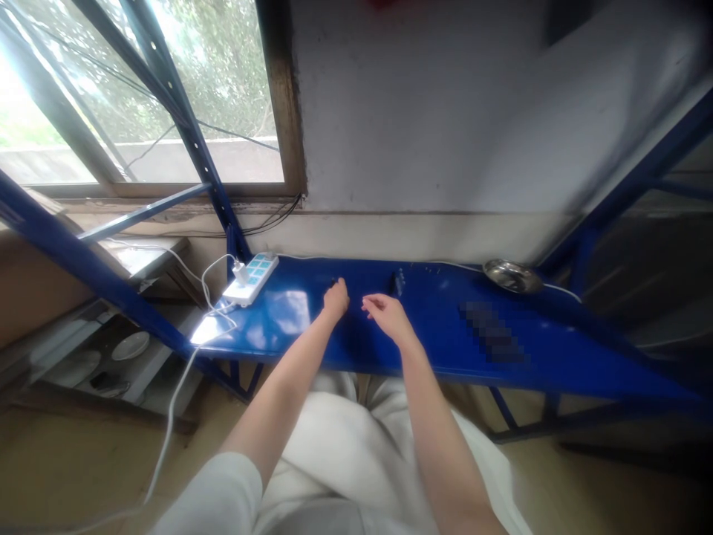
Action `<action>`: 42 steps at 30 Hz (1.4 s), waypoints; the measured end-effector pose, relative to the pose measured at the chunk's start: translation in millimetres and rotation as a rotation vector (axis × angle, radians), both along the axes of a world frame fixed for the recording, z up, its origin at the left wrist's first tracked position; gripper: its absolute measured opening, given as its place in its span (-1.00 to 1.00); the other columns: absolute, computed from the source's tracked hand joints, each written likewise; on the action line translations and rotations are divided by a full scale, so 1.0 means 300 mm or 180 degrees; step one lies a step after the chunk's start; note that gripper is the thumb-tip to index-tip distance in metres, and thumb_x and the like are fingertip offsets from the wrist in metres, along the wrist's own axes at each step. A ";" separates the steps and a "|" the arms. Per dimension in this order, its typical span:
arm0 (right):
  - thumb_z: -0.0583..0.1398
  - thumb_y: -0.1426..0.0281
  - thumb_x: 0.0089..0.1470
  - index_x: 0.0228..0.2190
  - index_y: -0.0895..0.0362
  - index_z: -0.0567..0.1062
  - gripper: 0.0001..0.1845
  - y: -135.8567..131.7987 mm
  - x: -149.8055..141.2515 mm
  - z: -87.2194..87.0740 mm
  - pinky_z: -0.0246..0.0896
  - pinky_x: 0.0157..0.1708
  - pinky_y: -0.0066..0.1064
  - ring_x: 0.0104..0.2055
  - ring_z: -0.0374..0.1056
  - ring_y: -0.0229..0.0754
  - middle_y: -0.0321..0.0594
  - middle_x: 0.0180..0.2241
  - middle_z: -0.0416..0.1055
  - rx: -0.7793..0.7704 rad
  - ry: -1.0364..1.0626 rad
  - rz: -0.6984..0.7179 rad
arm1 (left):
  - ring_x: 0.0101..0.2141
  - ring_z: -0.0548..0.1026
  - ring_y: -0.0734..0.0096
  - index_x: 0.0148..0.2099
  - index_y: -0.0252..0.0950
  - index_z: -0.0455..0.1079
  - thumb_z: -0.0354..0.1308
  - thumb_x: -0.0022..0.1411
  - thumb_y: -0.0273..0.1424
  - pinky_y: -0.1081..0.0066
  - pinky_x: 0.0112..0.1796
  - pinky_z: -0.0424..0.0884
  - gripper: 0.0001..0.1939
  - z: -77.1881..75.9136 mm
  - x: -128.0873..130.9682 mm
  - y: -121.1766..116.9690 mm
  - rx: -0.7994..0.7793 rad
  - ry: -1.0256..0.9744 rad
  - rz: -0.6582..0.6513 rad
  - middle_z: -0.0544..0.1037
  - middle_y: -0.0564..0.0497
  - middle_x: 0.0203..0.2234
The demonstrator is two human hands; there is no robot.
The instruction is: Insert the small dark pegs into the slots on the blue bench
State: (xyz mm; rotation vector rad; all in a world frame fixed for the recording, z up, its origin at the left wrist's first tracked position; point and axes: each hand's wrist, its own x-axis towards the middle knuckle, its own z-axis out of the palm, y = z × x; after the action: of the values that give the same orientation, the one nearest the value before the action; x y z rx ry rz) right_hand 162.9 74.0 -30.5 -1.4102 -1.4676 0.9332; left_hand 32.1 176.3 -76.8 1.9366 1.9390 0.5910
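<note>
My left hand (336,299) is closed above the blue table (428,349), with a small dark object (333,283) showing at its fingers; its kind is too small to tell. Just to the right, my right hand (385,313) has its thumb and fingertips pinched together. Whatever sits in that pinch, if anything, is too small to make out. The two hands are apart. Behind the right hand lies a small black piece (393,284) beside a clump of small clear or bluish pieces (400,281).
A white power strip (252,279) with a plugged-in adapter and loose white cable (172,401) is at the left. A shiny metal dish (511,276) stands at the back right, near a pixelated dark patch (493,332). Blue frame posts (192,141) rise at both sides.
</note>
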 end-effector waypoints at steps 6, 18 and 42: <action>0.10 0.10 0.00 -0.44 0.14 0.40 -0.66 0.011 0.008 -0.006 0.26 -0.45 -0.42 -0.53 0.34 -0.28 -0.22 -0.45 0.46 0.0115 0.0039 -0.0778 | -0.68 0.31 0.61 -0.18 -0.39 0.30 -0.14 0.25 -0.48 0.54 -0.57 0.24 -0.79 0.093 0.025 -0.079 -0.0304 -0.2725 0.0114 0.48 -0.03 -0.50; -0.06 -0.07 0.05 -0.61 0.11 0.26 -0.47 -0.035 -0.054 0.098 0.13 -0.51 -0.50 -0.60 0.19 -0.33 -0.37 -0.68 0.21 0.0707 0.0652 -0.0935 | -0.69 0.31 0.71 -0.13 -0.32 0.28 -0.06 0.25 -0.30 0.61 -0.61 0.25 -0.76 0.287 0.027 -0.353 0.0562 -0.3503 -0.0951 0.47 0.05 -0.47; 0.22 0.10 -0.11 -0.35 0.12 0.40 -0.63 -0.068 -0.022 0.135 0.20 -0.48 -0.44 -0.52 0.26 -0.34 -0.28 -0.47 0.41 0.0733 0.1150 -0.0104 | -0.69 0.35 0.66 -0.15 -0.33 0.31 -0.04 0.22 -0.16 0.59 -0.61 0.24 -0.66 0.276 -0.015 -0.363 0.0874 -0.3389 -0.0700 0.51 0.01 -0.47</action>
State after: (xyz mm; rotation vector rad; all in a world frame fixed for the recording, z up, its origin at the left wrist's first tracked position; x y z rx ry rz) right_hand 156.2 53.6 10.0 -1.0331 -1.2314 0.9114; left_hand 27.7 67.4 6.0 1.4160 0.9886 1.4816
